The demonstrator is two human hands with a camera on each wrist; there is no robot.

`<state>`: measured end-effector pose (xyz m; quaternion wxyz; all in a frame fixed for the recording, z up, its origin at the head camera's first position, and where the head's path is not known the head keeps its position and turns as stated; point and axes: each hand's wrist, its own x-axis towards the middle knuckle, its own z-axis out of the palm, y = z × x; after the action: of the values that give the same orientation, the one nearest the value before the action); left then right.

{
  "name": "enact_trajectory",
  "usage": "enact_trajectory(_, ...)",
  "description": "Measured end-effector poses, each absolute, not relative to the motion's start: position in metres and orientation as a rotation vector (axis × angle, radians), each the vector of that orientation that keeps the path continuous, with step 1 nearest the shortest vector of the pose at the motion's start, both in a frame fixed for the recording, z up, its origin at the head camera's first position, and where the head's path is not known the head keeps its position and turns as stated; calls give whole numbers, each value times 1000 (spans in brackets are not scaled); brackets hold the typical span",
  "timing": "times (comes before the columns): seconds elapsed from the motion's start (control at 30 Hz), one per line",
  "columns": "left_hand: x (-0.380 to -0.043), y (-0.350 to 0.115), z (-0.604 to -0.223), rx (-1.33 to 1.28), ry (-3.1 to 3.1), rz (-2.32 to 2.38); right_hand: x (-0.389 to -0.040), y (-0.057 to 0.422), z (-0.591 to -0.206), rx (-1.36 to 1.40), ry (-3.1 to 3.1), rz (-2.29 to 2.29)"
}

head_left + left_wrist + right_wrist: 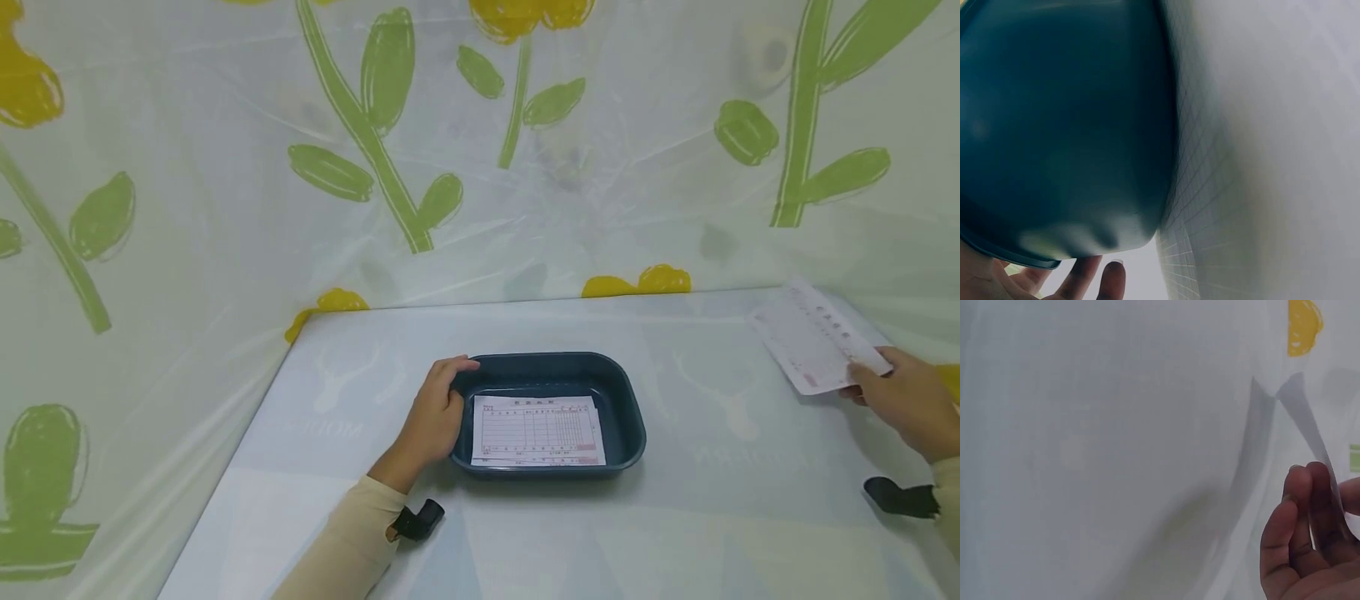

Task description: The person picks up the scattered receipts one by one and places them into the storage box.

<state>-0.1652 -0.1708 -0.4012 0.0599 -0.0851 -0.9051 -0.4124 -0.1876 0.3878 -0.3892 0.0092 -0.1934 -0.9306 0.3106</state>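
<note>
A dark teal tray (633, 417) stands on the table with a stack of printed receipt forms (536, 431) lying inside. My left hand (429, 417) holds the tray at its left end. In the left wrist view, fingers (1082, 278) show beyond the tray's outer wall (1066, 125), which fills much of that view. Off to the right, my right hand (903, 396) pinches a printed receipt form (813, 337) by its near right corner, above the table. The right wrist view shows this paper (1302, 412) edge-on between thumb and fingers (1282, 531).
A white-covered table (712, 533) extends around the tray. Behind it and at the left hangs a pale curtain (225, 167) with green plants and yellow flowers. Black straps (420, 521) sit at both wrists, below beige sleeves (348, 542).
</note>
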Motion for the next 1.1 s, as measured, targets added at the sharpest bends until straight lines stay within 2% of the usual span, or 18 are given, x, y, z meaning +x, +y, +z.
enact_trajectory(0.57, -166, -170, -401, -285, -2727, -1246, -184, 344, -376, -464, -2859, 999)
enact_trajectory(0.87, -165, -170, -400, -267, -2733, -1237, -176, 316, -364, -234, -2861, 1058)
enact_trajectory(1.1, -165, -171, -400, -270, -2726, -1247, -169, 293, -358, -172, -2852, 1077)
